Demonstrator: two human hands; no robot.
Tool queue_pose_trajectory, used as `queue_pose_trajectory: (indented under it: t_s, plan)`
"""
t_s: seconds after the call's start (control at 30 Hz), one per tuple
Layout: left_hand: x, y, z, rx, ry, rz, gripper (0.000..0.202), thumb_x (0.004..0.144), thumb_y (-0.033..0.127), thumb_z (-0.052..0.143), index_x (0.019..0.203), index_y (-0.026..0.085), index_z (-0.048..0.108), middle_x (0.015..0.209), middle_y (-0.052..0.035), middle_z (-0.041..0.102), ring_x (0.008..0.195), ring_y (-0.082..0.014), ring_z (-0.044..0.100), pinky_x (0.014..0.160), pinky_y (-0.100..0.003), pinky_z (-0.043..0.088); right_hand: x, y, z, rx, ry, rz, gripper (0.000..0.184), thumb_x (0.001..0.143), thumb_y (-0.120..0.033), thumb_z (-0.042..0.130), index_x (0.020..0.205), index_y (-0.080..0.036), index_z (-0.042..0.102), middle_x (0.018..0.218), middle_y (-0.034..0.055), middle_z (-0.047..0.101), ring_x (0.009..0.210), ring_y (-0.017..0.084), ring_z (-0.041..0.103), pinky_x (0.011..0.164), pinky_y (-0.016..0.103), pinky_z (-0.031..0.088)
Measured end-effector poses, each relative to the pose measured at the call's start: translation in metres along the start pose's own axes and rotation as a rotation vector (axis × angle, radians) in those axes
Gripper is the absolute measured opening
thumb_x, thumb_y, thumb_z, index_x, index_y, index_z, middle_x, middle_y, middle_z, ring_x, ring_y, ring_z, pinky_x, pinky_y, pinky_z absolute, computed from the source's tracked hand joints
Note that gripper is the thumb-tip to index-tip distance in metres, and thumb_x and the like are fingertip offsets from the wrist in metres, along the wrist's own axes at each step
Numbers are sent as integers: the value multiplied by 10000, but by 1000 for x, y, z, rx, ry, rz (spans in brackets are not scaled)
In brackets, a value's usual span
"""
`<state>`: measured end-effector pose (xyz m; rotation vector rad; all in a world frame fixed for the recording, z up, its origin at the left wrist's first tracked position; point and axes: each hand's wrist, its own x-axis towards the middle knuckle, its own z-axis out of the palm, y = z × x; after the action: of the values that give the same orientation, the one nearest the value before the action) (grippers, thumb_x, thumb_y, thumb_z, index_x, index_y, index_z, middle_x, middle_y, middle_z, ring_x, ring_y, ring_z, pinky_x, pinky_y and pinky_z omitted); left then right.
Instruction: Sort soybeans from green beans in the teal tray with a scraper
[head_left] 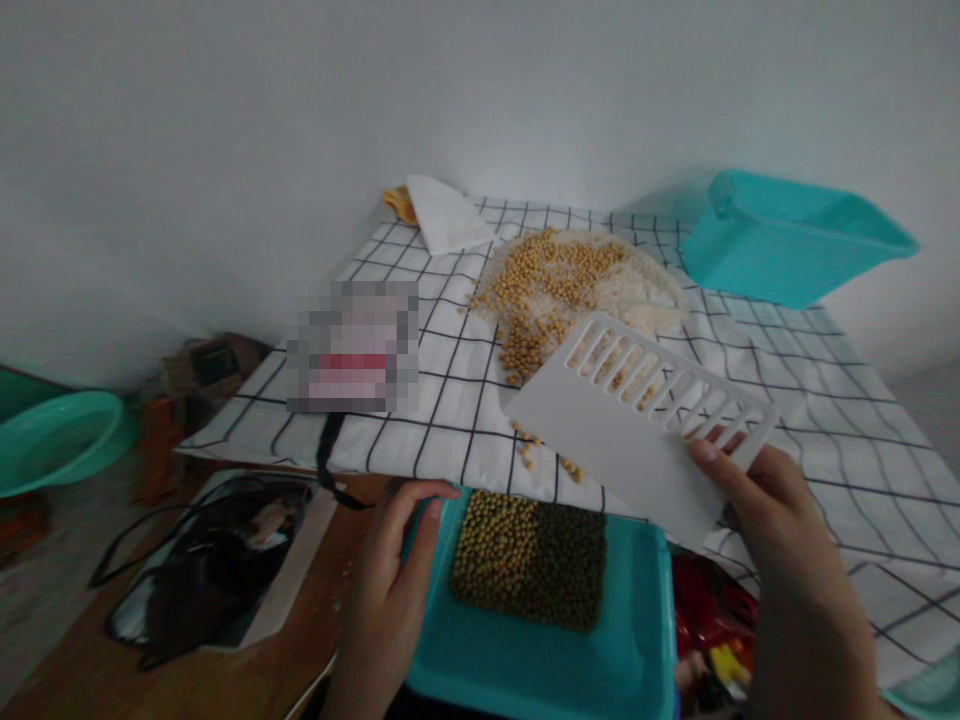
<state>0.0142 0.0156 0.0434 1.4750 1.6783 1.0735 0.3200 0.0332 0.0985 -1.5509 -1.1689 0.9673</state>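
My right hand (780, 500) grips a flat white plastic board (622, 430) with a row of slots by its right side, thumb on top. The board is tilted above the checked cloth (450, 400). Behind it lies a spread heap of yellow soybeans (540, 270) and white rice grains (645, 285), with a few stray beans nearer me. My left hand (405, 560) is closed on the upper left rim of a teal plastic tub (637, 640) at the table's front edge. Inside are round beans (529, 560), yellowish on the left and darker on the right.
A second teal tub (787, 240) stands at the back right by the wall. At the back left lies a folded white paper (450, 215). A blurred-out pinkish item (356, 350) rests on the cloth's left. Lower left are a black bag (217, 570) and a green basin (64, 440).
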Motion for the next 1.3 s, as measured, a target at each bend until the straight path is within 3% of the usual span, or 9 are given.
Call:
queue_pose_trajectory:
  t_s: [0.23, 0.53, 0.73, 0.9, 1.0, 1.13, 1.3]
  plan:
    - [2, 1, 0, 6, -1, 14, 193, 949, 379, 482, 932, 275, 644, 931, 2, 671, 961, -201, 634, 884, -302, 498, -1, 3, -2, 95, -10, 60, 296, 770, -511, 791, 784, -217, 760, 676, 21, 666, 584, 154, 567, 484, 238, 428]
    - [0, 4, 1, 28, 19, 74, 182, 969, 336, 468, 942, 277, 639, 927, 9, 662, 946, -184, 623, 858, -277, 491, -6, 11, -6, 141, 13, 152, 263, 748, -474, 811, 787, -221, 750, 645, 11, 653, 523, 141, 521, 440, 241, 374]
    - [-1, 0, -1, 73, -15, 87, 184, 978, 339, 467, 962, 276, 639, 943, 1, 668, 952, -193, 626, 862, -292, 501, -3, 7, -4, 261, 270, 178, 315, 681, -488, 824, 842, -227, 755, 755, 47, 738, 615, 220, 652, 486, 299, 488]
    - [0, 1, 1, 58, -10, 59, 191, 971, 363, 471, 948, 274, 639, 938, -13, 668, 965, -217, 626, 868, -329, 504, 8, -8, 3, 406, 402, 64, 378, 804, -472, 723, 1111, -252, 715, 1094, 71, 757, 997, 286, 719, 759, 381, 597]
    - [0, 1, 0, 45, 6, 51, 198, 967, 375, 471, 939, 276, 641, 937, -12, 668, 964, -221, 627, 864, -334, 504, 12, -10, 6, 458, 459, 51, 439, 750, -448, 773, 1129, -239, 699, 1174, 84, 735, 1092, 299, 692, 807, 388, 600]
    - [1, -2, -1, 58, -31, 46, 203, 971, 386, 471, 948, 282, 644, 940, -4, 679, 960, -210, 632, 865, -320, 502, 9, -4, 7, 389, 466, 140, 397, 700, -474, 817, 998, -231, 716, 1008, 75, 756, 883, 277, 725, 630, 335, 574]
    - [1, -3, 0, 46, -4, 38, 202, 961, 392, 478, 948, 281, 646, 961, -9, 683, 985, -214, 632, 886, -325, 502, -1, 1, 3, 262, 258, 218, 347, 669, -469, 845, 890, -226, 732, 652, 20, 666, 547, 212, 601, 429, 293, 418]
